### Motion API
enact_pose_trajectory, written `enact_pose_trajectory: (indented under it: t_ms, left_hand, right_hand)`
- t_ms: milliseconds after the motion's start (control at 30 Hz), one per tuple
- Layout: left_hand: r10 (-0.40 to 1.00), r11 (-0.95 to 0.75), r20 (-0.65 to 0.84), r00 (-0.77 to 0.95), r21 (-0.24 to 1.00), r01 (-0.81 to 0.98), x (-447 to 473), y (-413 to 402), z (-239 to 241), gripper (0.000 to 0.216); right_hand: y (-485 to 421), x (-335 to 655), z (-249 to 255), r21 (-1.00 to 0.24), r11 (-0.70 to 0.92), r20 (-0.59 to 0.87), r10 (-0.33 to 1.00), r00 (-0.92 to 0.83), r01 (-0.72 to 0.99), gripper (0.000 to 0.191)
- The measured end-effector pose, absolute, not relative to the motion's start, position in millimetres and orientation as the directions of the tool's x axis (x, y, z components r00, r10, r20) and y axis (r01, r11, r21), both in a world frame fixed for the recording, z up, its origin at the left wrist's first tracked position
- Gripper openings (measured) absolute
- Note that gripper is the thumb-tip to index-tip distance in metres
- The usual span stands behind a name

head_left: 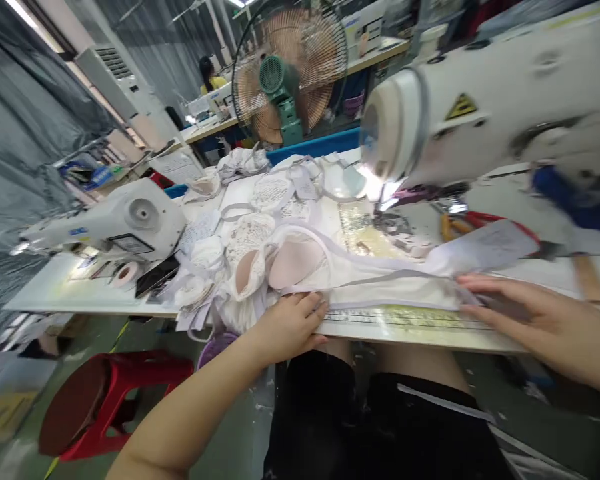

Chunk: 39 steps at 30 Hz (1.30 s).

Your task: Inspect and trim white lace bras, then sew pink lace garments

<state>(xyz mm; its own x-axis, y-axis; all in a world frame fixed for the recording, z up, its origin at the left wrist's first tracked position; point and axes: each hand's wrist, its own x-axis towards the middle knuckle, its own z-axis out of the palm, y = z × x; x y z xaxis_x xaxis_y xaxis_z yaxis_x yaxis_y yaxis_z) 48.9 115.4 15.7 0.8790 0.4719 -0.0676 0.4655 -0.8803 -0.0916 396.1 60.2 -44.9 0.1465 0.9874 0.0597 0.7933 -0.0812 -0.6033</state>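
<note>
A white bra (pixel 300 260) with beige inner cups lies across the front of the sewing table, its long band (pixel 395 291) stretched to the right. My left hand (pixel 297 323) is closed on the bra's lower edge beside the cup, at the table's front edge. At the other end of the band, my right hand (pixel 510 303) grips the band's end between thumb and fingers. Under the band, a measuring scale (pixel 395 316) runs along the table edge. More white lace bras (pixel 253 227) are piled beyond and left of my left hand.
A sewing machine head (pixel 460 113) stands over the table at right, its needle area lit. Red-handled pliers (pixel 480 218) and a paper slip (pixel 485 245) lie near it. Another machine (pixel 115 220), a tape roll (pixel 127 275), a red stool (pixel 115 400) and a fan (pixel 290 73) surround me.
</note>
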Motion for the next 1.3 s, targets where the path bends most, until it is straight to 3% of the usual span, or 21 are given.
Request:
enact_pose_trajectory:
  t_ms: [133, 400, 767, 1033, 1300]
  left_hand:
    - [0.466, -0.879, -0.014, 0.885, -0.126, 0.461, 49, 118, 15, 0.045]
    - [0.423, -0.892, 0.061, 0.904, -0.149, 0.427, 47, 123, 10, 0.041]
    - [0.405, -0.901, 0.094, 0.909, -0.13, 0.415, 44, 129, 6, 0.042]
    - [0.383, -0.902, 0.089, 0.919, -0.176, 0.393, 47, 130, 11, 0.041]
    - [0.366, -0.905, 0.111, 0.924, -0.188, 0.381, 45, 132, 10, 0.041]
  right_hand:
    - [60, 385, -10, -0.759, -0.062, -0.021, 0.997, 0.07, 0.648, 0.045]
    - [66, 391, -3, -0.763, -0.003, -0.022, 1.0, -0.021, 0.646, 0.031]
    - [80, 402, 16, -0.598, 0.065, -0.16, 0.967, -0.198, 0.799, 0.022]
    - [88, 385, 29, -0.401, -0.02, -0.272, 0.957, -0.098, 0.916, 0.013]
    - [90, 384, 35, -0.296, -0.06, -0.315, 0.948, -0.038, 0.953, 0.011]
